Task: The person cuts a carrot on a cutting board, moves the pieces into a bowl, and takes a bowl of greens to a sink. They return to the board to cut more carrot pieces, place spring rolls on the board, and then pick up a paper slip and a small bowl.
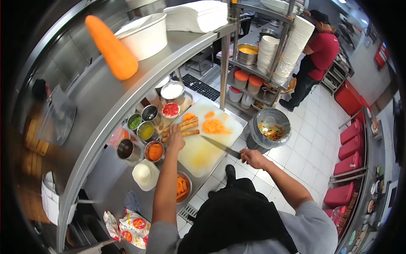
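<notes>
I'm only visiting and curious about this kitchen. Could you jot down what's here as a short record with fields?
left hand: resting on carrot sticks
right hand: grips knife, blade over cutting board
already cut: carrot chunks on the board
above: whole carrot on steel shelf
beside: bin holding scraps
background: person in red shirt

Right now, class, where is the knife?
In the head view, the knife is in the right hand, its blade over the white cutting board, just below the chopped carrot pile.
</notes>
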The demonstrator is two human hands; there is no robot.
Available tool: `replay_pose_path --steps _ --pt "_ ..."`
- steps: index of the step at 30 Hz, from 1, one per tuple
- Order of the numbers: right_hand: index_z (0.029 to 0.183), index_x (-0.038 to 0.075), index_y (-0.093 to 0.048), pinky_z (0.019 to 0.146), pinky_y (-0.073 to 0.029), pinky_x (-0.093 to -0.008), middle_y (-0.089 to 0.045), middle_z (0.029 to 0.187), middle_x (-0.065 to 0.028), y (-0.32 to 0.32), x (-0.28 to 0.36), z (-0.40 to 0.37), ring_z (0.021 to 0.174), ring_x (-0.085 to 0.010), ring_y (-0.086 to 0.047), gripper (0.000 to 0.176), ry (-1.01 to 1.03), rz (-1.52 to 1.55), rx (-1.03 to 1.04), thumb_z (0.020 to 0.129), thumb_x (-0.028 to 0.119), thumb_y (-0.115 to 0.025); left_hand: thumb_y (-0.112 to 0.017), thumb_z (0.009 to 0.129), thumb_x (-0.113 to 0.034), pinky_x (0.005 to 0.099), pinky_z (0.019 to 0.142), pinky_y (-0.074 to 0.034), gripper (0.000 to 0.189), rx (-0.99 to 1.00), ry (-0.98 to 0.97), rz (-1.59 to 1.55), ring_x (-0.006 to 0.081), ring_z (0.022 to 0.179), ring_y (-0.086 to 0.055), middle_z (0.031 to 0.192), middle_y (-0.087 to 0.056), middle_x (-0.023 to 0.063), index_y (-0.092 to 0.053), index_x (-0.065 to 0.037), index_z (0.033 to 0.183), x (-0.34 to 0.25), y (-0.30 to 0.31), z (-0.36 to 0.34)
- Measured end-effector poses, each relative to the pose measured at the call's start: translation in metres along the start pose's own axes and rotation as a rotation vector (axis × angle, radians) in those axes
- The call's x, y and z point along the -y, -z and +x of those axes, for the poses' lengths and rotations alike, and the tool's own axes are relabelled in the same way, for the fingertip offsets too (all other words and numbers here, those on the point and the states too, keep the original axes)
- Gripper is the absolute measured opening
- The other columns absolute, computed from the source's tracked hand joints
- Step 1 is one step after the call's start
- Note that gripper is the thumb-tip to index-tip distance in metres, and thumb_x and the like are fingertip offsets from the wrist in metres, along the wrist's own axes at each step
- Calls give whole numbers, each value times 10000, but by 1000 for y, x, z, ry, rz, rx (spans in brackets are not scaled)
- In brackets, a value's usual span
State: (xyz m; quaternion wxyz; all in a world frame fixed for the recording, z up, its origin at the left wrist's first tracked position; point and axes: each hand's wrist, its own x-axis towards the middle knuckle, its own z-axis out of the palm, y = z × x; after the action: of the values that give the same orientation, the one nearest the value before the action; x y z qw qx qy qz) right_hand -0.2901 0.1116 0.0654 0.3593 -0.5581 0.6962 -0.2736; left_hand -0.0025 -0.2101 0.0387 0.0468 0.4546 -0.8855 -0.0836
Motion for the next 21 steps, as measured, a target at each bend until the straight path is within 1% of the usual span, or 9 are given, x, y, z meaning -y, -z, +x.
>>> replay_pose_path --steps 3,4,5,7,11,13,16,19,21 --pt "1189 0 -645 759 -572 -429 -731 823 -144 -22 5 -2 767 -324 -724 280 48 55 9 1056 198 -499 -782 750 -98 484 1256 -261 965 90 49 8 391 1513 -317 1617 -354 226 -316 -6 1590 3 -3 25" --pt "1178 7 -650 756 -564 -436 -723 824 -141 -24 9 0 771 -326 -716 265 27 44 27 1052 190 -505 -815 722 -135 516 1240 -265 934 120 41 -53 376 1485 -346 1569 -400 207 -386 -28 1544 3 6 29" --pt "1178 7 -650 756 -564 -436 -723 824 -141 -25 9 1 771 -326 -716 265 15 52 23 1052 190 -505 -815 722 -135 516 1240 -265 934 131 33 -51 376 1485 -346 1569 -400 207 -386 -28 1544 1 12 31" --pt "1169 10 -652 755 -561 -437 -727 827 -135 -26 7 6 784 -324 -715 257 33 41 52 1052 186 -506 -840 705 -171 534 1197 -303 843 159 31 23 364 1422 -399 1458 -474 182 -469 -56 1453 1 16 31" --pt "1177 2 -643 768 -569 -416 -738 836 -130 -8 -7 12 811 -305 -731 265 -28 78 38 1058 194 -505 -867 671 -226 551 1152 -332 793 133 12 75 357 1380 -425 1380 -501 167 -514 -71 1365 9 7 26" --pt "1189 -5 -640 782 -580 -395 -746 857 -123 10 1 14 827 -255 -745 267 -65 25 44 1071 191 -501 -882 640 -255 552 1126 -349 822 146 -6 42 353 1350 -450 1336 -520 164 -525 -67 1356 11 4 23" --pt "1212 -5 -638 767 -584 -386 -744 866 -119 25 -4 19 816 -244 -741 278 -56 52 66 1072 195 -506 -868 652 -300 563 1111 -363 806 139 -30 43 353 1337 -467 1320 -535 170 -535 -71 1349 4 8 15" --pt "1232 -5 -637 750 -588 -377 -743 873 -115 37 -6 19 812 -224 -735 288 -107 33 90 1073 199 -512 -847 680 -351 564 1096 -381 773 203 75 9 357 1325 -485 1321 -544 176 -550 -70 1336 -11 15 -1" --pt "1236 -5 -635 738 -590 -372 -742 885 -104 45 -11 18 807 -208 -727 291 -199 65 67 1076 206 -516 -835 697 -366 558 1097 -384 760 176 90 -23 363 1328 -487 1332 -542 181 -553 -66 1335 -15 10 -7"
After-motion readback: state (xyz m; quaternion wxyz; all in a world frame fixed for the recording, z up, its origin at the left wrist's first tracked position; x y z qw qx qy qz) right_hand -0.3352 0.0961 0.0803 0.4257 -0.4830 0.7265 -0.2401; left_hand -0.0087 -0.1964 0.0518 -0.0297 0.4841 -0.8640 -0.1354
